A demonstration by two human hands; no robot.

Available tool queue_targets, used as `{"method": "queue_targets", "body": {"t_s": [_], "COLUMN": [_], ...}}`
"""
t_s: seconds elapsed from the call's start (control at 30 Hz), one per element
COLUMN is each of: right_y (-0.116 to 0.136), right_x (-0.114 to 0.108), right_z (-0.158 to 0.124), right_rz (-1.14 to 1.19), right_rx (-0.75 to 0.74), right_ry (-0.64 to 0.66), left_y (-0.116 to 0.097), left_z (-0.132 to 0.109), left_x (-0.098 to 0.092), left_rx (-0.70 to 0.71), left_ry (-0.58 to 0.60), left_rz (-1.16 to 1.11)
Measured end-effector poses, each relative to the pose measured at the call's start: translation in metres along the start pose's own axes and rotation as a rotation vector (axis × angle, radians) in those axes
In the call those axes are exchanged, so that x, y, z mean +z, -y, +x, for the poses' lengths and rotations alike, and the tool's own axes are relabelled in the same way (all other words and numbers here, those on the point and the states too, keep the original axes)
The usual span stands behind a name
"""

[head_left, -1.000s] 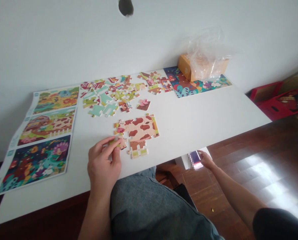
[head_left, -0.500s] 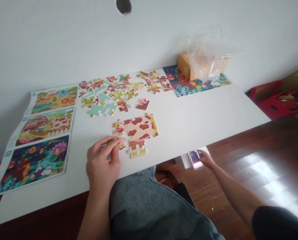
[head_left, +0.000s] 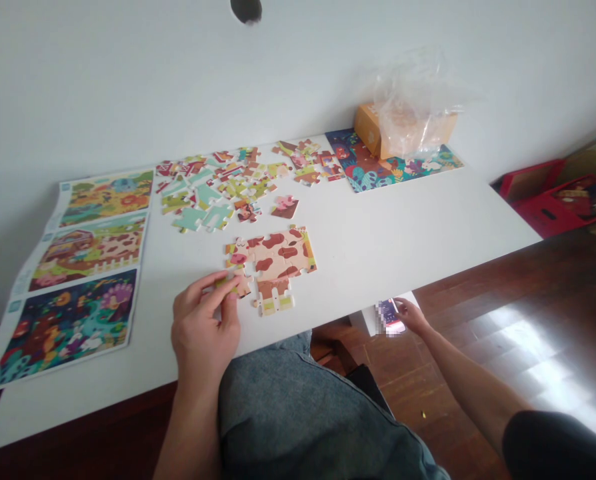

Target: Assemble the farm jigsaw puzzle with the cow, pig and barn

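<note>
Head view: your left hand (head_left: 207, 323) still pinches a puzzle piece (head_left: 243, 285) at the cow puzzle (head_left: 277, 257), which gains nothing; your half-curled right hand (head_left: 413, 317) touches a phone (head_left: 391, 316), grip unclear, screen changed.

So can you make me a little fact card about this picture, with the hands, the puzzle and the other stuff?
Left hand: holding a puzzle piece by the cow's head
Right hand: at a lit phone, below the tabletop
Joined part: spotted cow, with gaps
Loose pieces: mostly behind the cow
Picture sheet: on the left, three pictures
Box: orange, on a picture board, clear plastic over it
</note>
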State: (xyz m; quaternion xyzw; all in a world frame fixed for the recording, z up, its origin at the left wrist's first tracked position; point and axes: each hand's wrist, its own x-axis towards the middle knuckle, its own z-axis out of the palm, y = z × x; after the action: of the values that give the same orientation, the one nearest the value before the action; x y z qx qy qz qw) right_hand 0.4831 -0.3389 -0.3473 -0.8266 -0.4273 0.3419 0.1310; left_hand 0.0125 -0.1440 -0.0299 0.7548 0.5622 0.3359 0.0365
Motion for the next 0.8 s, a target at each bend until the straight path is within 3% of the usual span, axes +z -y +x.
{"method": "queue_targets", "body": {"t_s": [0.4,0.8], "right_y": [0.012,0.01], "right_x": [0.0,-0.005], "right_z": [0.019,0.012], "right_rz": [-0.068,-0.063], "right_rx": [0.15,0.096], "right_ry": [-0.064,-0.021], "left_y": [0.0,0.0], "left_z": [-0.001,-0.001], "left_x": [0.0,-0.001], "left_rx": [0.001,-0.002], "left_ry": [0.003,0.006], "left_rz": [-0.007,-0.014]}}
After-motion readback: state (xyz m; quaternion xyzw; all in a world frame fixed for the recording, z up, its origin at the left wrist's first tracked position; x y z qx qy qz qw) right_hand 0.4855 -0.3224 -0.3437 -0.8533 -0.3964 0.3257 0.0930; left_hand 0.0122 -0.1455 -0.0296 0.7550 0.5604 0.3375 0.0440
